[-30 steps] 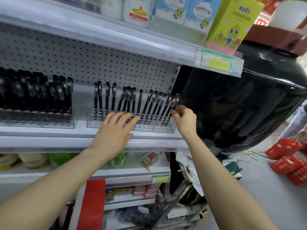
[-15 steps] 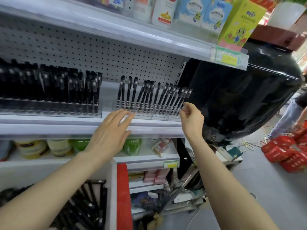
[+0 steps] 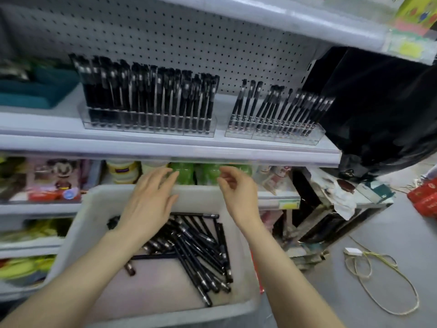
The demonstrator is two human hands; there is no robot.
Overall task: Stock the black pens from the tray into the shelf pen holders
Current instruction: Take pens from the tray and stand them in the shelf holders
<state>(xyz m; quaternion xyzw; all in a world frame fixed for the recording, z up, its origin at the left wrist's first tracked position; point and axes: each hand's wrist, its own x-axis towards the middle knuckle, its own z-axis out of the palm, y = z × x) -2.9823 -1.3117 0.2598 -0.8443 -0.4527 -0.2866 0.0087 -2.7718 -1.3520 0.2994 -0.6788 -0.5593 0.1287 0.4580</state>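
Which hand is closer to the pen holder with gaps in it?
Right. The right hand hovers below the pen holder; the left hand is farther left, over the tray.

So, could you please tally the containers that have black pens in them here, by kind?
Clear plastic pen holders: 2, the left holder and the right holder
White plastic tray: 1
Total: 3
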